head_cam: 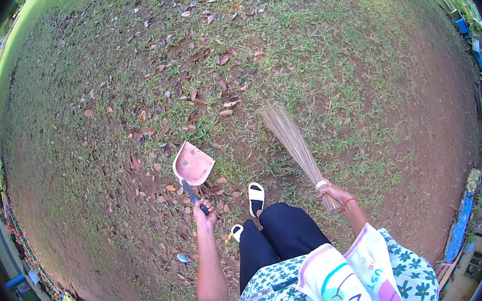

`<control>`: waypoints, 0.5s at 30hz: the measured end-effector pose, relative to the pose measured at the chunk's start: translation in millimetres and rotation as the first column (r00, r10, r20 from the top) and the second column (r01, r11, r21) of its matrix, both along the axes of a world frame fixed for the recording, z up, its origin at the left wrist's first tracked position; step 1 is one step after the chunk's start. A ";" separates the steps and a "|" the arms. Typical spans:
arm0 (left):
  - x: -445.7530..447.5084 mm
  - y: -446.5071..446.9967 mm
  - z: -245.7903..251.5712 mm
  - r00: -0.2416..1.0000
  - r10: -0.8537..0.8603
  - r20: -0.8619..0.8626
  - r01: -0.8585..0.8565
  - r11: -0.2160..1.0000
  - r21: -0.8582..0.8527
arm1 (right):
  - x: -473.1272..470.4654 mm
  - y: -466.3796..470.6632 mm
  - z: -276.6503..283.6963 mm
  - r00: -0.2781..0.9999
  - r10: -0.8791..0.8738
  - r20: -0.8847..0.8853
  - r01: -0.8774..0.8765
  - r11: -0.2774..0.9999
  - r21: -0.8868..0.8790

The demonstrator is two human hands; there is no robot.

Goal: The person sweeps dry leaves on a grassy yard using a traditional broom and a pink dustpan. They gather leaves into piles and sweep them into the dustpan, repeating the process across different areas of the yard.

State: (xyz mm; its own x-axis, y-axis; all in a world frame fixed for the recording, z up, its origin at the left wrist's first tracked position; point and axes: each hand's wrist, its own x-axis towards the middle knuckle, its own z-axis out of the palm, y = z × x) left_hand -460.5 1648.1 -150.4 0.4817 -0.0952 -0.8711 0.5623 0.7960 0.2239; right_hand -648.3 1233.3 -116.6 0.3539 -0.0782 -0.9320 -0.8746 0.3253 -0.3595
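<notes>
My left hand (pixel 205 214) is closed around the dark handle of a pink dustpan (pixel 195 163). The pan is held over leaf-strewn grass, its wide mouth facing up and to the right in the picture. A small green bit shows on its inner face. In my right hand (pixel 335 194) is a stick broom (pixel 293 140), gripped near its white binding. Its bristles fan out away from me and look slightly blurred at the tips. Dry brown leaves (pixel 223 85) lie scattered ahead of me and around the dustpan.
Patchy grass and bare soil (pixel 437 130) spread around me. My feet in pale slide sandals (pixel 255 197) stand just behind the tools. A small bluish-white object (pixel 182 258) lies at lower left. Low borders, one with blue blocks (pixel 458 227), edge the ground, with buildings beyond.
</notes>
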 end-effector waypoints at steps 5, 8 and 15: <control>-5.5 -5.9 -2.6 0.999 -0.034 0.007 0.035 0.997 -0.069 | 29.2 23.2 -33.3 0.936 0.349 0.053 -0.346 0.937 -0.057; -6.1 1.1 -10.1 0.999 -0.018 -0.029 0.016 0.997 -0.081 | 17.5 15.6 -11.0 0.896 0.405 0.180 -0.401 0.914 -0.060; -12.9 6.4 -14.6 0.999 -0.028 -0.027 0.027 0.999 -0.046 | 48.6 44.8 -31.7 0.968 -0.249 -0.039 0.252 0.964 0.088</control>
